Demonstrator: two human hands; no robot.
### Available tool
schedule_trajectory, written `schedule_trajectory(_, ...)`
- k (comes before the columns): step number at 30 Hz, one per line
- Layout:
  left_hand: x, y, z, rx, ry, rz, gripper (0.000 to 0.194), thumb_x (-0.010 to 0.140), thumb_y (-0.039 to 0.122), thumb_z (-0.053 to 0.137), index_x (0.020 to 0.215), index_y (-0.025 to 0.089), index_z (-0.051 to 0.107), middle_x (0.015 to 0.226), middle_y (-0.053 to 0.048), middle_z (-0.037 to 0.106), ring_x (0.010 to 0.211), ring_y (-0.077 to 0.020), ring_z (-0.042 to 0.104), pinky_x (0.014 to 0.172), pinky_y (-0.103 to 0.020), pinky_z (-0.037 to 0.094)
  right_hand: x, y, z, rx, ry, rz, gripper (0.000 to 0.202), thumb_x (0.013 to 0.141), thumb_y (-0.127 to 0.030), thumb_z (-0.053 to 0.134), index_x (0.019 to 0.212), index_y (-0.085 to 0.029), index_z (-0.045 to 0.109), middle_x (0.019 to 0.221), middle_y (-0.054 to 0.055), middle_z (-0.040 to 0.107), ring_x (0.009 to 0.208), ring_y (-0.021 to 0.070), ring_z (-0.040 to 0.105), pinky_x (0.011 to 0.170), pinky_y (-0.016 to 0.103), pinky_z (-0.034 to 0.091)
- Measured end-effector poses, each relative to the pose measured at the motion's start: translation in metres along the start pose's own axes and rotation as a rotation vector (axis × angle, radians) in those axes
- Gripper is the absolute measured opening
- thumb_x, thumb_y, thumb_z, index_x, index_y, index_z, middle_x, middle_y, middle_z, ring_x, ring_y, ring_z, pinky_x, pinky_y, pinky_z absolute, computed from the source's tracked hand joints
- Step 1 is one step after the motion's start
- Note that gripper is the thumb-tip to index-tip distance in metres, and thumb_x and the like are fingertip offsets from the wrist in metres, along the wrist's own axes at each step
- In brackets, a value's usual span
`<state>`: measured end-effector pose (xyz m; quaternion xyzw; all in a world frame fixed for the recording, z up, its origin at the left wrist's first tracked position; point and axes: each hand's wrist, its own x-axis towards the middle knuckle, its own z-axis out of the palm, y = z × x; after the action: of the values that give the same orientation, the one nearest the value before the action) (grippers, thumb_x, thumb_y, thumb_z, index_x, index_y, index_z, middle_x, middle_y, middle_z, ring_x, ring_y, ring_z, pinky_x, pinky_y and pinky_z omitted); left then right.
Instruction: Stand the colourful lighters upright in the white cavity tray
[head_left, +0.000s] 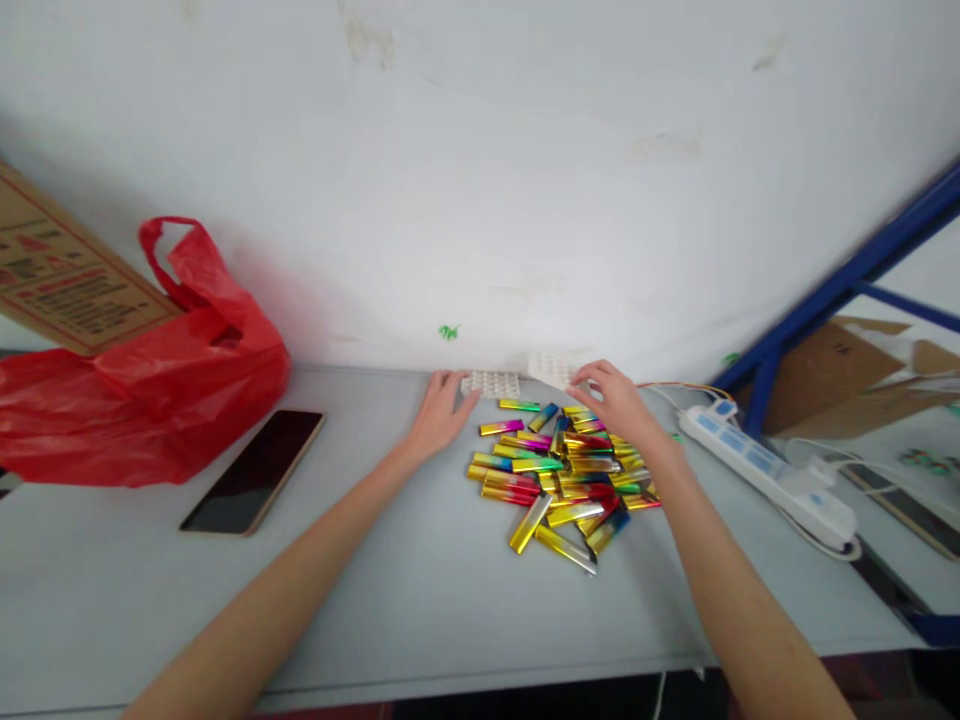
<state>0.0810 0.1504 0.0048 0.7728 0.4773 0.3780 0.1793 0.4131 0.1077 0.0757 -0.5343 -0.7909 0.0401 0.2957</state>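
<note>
My left hand [442, 410] has its fingers closed on the left end of a white tray with a grid of cells [495, 384], which lies flat on the table near the wall. Just right of it, my right hand [609, 397] pinches the right edge of another white gridded piece [553, 369], tilted up against the wall side. Below and between both hands lies a loose pile of shiny metallic tubes [559, 465], gold blended with red, blue, green, magenta or silver. Their contents, if any, cannot be made out.
On the grey table [420, 600], a dark phone [255, 472] lies at left beside a red plastic bag [150, 390] and a cardboard box [67, 270]. A white power strip [765, 475] with cables sits at right, near a blue metal frame [817, 265]. A wall stands behind.
</note>
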Motion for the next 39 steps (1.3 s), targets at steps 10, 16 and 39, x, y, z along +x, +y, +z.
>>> schedule_trajectory(10,-0.107,0.001,-0.112,0.031,-0.238,-0.112,0.077,0.085,0.072,0.072,0.149,0.032,0.058,0.136,-0.008,0.075,0.119,-0.0357,0.074,0.105,-0.051,0.061,-0.023,-0.166,0.066,0.094,-0.277,-0.364,0.013,0.105,-0.032,0.070,0.109,-0.020,0.074,0.122,0.012,0.069,0.123,0.0265,0.064,0.112,0.045,0.054)
schedule_trajectory(16,-0.174,-0.025,-0.141,0.273,-0.074,-0.027,0.069,0.080,0.072,0.078,0.142,0.050,0.058,0.145,-0.002,0.068,0.133,-0.0384,0.068,0.118,-0.059,0.055,-0.026,-0.178,0.064,0.138,-0.273,-0.412,0.021,0.108,-0.035,0.067,0.119,-0.020,0.076,0.126,0.010,0.072,0.122,0.0231,0.068,0.112,0.037,0.055)
schedule_trajectory(39,-0.034,-0.027,-0.073,0.139,-0.412,0.042,0.081,0.072,0.073,0.087,0.138,0.027,0.072,0.167,-0.014,0.043,0.152,-0.0397,0.049,0.130,-0.052,0.040,0.019,-0.003,0.053,-0.078,-0.372,0.087,0.015,0.089,-0.023,0.081,0.104,-0.019,0.081,0.106,0.011,0.080,0.099,0.0268,0.074,0.095,0.038,0.056)
